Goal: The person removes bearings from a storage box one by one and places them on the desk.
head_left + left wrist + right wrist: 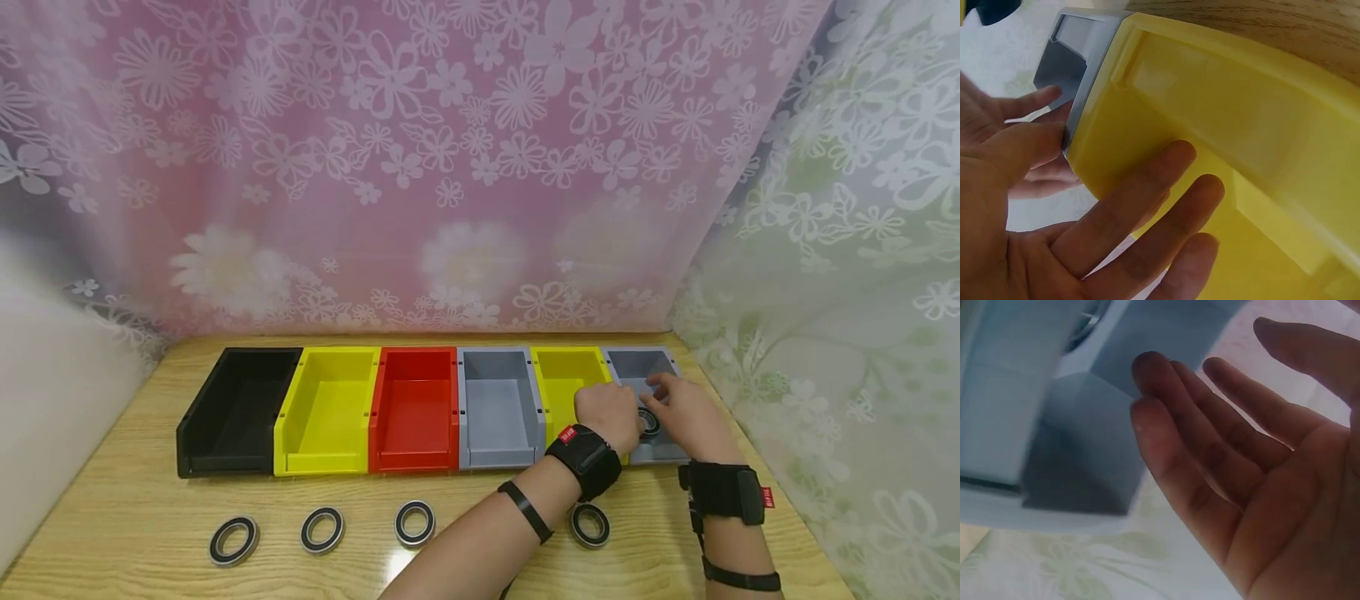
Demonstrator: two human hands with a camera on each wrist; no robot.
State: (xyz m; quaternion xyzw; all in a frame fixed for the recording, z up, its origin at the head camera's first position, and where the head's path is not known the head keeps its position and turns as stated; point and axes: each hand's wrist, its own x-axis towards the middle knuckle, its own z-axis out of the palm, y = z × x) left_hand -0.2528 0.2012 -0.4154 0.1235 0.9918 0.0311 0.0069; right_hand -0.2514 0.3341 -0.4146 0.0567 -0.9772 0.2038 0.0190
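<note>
A dark-sealed ball bearing (649, 422) lies in the rightmost grey bin (663, 452), between my hands. Part of the bearing (1090, 324) shows at the top of the right wrist view. My left hand (609, 417) is over the side where this bin meets the yellow bin (567, 367). In the left wrist view its fingers (1141, 231) extend loosely over the yellow bin, while the thumb lies by the grey bin's edge. My right hand (686, 412) hovers at the grey bin's right side, fingers (1179, 450) spread loosely with nothing held.
Further left in the row stand a grey bin (498, 417), a red bin (414, 417), a yellow bin (337, 417) and a black bin (240, 417). Several bearings lie in front, including one bearing (590, 525) beside my left forearm. A floral curtain (450, 167) hangs behind.
</note>
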